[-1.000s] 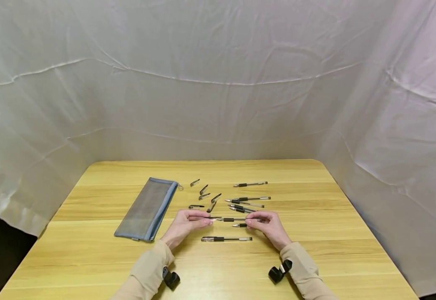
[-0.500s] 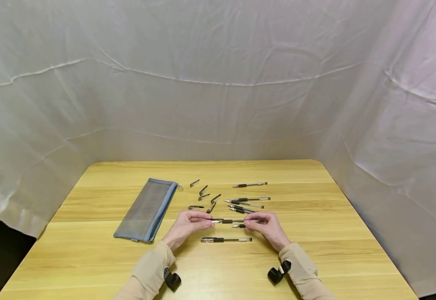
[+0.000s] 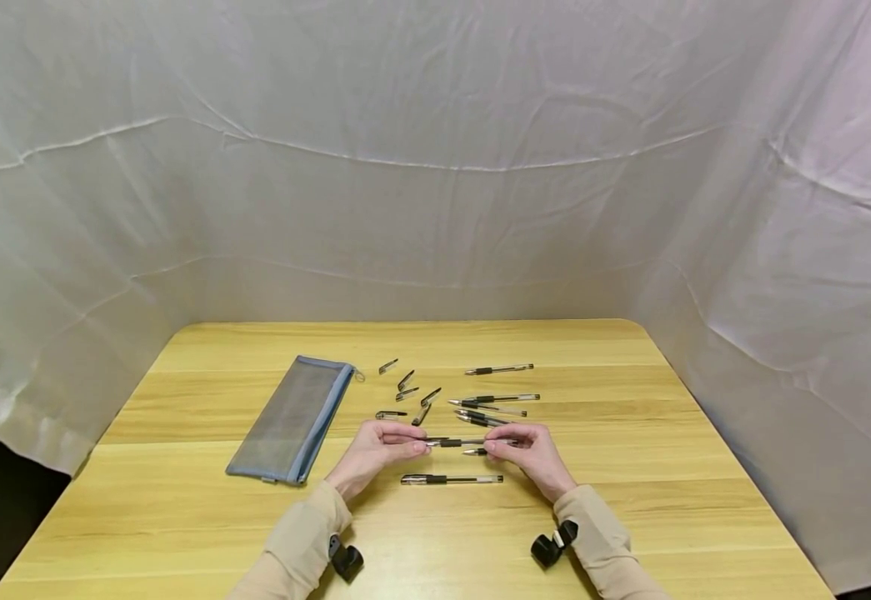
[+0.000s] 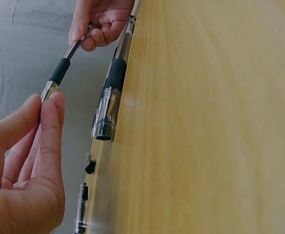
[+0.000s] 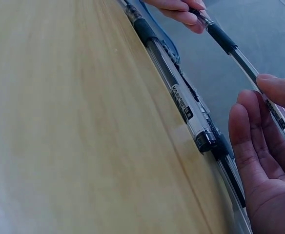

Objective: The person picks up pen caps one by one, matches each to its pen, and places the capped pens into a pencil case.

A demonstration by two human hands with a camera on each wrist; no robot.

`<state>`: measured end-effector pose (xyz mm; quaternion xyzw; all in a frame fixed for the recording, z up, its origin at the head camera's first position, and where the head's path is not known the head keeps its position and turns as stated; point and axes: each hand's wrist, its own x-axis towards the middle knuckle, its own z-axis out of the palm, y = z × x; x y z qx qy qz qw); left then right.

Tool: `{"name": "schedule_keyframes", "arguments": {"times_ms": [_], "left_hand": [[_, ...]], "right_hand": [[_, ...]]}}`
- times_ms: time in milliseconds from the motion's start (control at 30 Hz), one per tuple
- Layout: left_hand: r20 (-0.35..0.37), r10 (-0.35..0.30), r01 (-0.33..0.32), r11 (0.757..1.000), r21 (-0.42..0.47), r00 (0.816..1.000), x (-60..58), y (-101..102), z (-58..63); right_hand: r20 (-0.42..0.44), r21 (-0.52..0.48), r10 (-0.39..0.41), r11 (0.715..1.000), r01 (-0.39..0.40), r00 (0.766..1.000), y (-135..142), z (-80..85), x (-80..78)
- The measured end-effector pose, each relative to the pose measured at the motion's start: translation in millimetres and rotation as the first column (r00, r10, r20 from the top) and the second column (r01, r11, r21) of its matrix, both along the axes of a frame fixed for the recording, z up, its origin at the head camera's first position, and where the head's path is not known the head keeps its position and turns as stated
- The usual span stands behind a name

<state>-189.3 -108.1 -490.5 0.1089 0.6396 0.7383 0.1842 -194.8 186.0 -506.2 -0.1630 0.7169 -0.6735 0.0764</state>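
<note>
Between both hands a gel pen (image 3: 450,443) with a black rubber grip is held level above the table. My left hand (image 3: 377,454) pinches the clear cap (image 4: 50,89) at the pen's tip end, thumb against fingers. The tip end sits inside the cap, right up near the rubber grip. My right hand (image 3: 531,454) pinches the clear barrel (image 5: 245,63) close to its black tail end. Below the right fingers lies an uncapped pen (image 3: 474,452), partly hidden by that hand. Nearer to me rests a capped pen (image 3: 420,479).
Several uncapped pens (image 3: 498,368) lie beyond the right hand. Several loose caps (image 3: 392,414) are scattered beyond the left hand. A blue-edged mesh zip pouch (image 3: 288,417) lies flat at the left of the wooden table (image 3: 675,500). Pale cloth (image 3: 435,208) hangs behind the table.
My right hand has moved slightly left with the pen, bringing the rubber grip closer to the left fingers and the tip further into the cap. The left hand has barely moved.
</note>
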Motion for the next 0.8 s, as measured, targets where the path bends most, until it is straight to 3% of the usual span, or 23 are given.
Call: {"name": "schedule_keyframes", "arguments": {"times_ms": [533, 800], "left_hand": [[0.017, -0.016, 0.016, 1.000, 0.011, 1.000, -0.6, -1.4, -2.4], [0.015, -0.017, 0.017, 1.000, 0.000, 1.000, -1.3, -0.9, -1.5]], "right_hand": [[-0.063, -0.012, 0.037, 0.999, -0.038, 0.997, 0.0, -4.3, -1.2], [-0.031, -0.039, 0.048, 0.998, -0.049, 0.998, 0.0, -4.1, -2.6]]}}
